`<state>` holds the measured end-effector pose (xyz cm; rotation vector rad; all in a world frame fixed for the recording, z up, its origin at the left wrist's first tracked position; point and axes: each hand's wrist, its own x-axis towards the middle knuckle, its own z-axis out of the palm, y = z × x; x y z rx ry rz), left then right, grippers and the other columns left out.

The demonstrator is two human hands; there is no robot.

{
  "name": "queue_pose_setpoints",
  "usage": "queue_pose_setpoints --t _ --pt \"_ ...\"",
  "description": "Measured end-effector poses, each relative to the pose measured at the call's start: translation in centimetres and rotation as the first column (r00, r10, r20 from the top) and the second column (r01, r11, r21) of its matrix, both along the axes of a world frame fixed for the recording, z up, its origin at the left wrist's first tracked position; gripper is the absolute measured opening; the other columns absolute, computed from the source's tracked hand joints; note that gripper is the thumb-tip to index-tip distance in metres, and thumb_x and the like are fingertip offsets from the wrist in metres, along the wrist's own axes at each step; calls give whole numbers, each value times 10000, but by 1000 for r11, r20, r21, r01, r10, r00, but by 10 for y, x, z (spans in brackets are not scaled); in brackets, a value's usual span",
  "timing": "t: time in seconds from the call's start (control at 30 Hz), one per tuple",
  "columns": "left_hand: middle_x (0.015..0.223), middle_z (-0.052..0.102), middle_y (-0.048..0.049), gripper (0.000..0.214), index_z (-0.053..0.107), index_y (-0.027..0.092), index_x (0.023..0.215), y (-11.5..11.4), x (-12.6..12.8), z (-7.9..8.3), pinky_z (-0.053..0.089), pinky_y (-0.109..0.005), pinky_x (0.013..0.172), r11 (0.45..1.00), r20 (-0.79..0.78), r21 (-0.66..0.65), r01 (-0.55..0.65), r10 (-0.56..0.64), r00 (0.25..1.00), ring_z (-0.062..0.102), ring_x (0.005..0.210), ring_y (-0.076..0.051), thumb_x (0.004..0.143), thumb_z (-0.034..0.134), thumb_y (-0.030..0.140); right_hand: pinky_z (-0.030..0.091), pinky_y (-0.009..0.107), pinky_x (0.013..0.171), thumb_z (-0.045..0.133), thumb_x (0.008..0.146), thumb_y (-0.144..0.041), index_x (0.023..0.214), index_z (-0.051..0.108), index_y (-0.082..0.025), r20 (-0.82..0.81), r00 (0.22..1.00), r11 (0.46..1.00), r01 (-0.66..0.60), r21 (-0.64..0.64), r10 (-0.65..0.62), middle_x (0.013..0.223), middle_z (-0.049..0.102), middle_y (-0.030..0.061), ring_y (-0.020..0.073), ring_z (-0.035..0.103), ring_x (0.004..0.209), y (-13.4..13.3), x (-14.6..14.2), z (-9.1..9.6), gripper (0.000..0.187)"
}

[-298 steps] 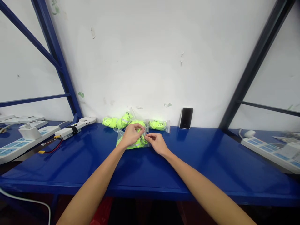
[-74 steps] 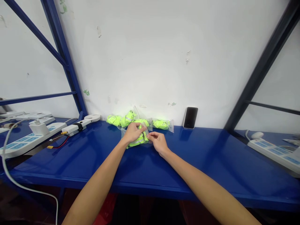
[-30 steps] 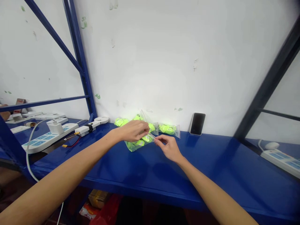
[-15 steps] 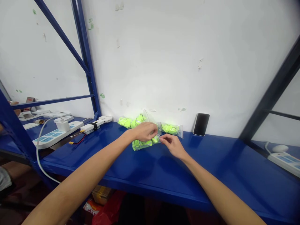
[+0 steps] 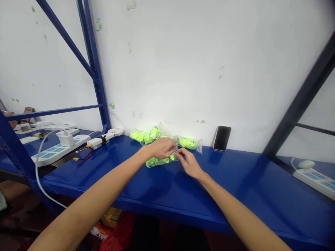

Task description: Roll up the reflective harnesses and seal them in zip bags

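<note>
A clear plastic zip bag [image 5: 157, 161] with folded neon-yellow cloth and pale strips in it lies on the blue shelf [image 5: 162, 188]. My left hand [image 5: 163, 148] is closed on the bag's open edge, its fingertips partly hidden behind the knuckles. Close beside it, my right hand [image 5: 188, 162] pinches the same edge between thumb and forefinger. Behind my hands, more clear bags of neon-yellow cloth [image 5: 152, 134] rest against the wall. Another such bag [image 5: 187, 143] lies just beyond my right hand.
A dark-screened phone [image 5: 222, 138] leans on the wall at right. At left are a power strip [image 5: 53, 152] with a white charger [image 5: 66, 138], a small white fan [image 5: 115, 132] and wires. Blue posts [image 5: 94, 69] frame the shelf. A red bag [image 5: 119, 233] sits below.
My right hand has moved slightly left, nearer to my left hand along the bag's edge. The whole view has shifted a little as my head moved.
</note>
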<state>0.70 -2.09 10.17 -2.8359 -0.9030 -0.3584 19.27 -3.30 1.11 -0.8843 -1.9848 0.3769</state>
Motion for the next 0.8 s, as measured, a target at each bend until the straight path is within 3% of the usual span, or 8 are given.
queue_pose_setpoints --t 0.23,0.5,0.63,0.73,0.8 --pt "840 666 -77 209 629 166 829 4 -2 6 408 -293 700 999 0 -49 10 -10 1000 596 796 -203 863 450 269 408 308 742 318 970 -270 874 476 -198 66 998 984 4 180 -16 836 516 47 176 493 765 1 -7 -5 198" --pt "798 677 -83 203 648 164 792 4 1 8 406 -296 660 998 -13 -67 12 -13 1000 599 745 -205 844 470 247 389 282 668 382 958 -322 860 491 -201 -62 997 996 42 84 -37 772 521 15 158 479 686 -1 -14 -5 190" --pt "865 707 -78 262 689 164 873 10 -3 8 441 -294 737 977 192 -210 44 -3 981 631 809 -208 827 556 386 374 273 642 388 951 -325 844 503 -199 -113 991 994 79 71 -70 747 518 10 156 472 670 -3 -15 -3 201" --pt "1034 690 -90 509 635 160 1116 19 -17 1 457 -300 786 946 458 -323 -16 171 873 628 921 -228 800 562 552 366 267 635 390 946 -326 816 491 -201 -142 985 992 104 67 -94 729 499 2 153 461 665 -4 -13 -1 207" --pt "1062 673 -91 571 605 160 1156 25 -28 -10 460 -300 760 912 516 -404 -73 293 805 620 926 -228 830 480 612 368 265 647 394 942 -329 813 488 -201 -149 984 993 102 54 -93 734 498 -1 151 464 673 -3 -10 -2 205"
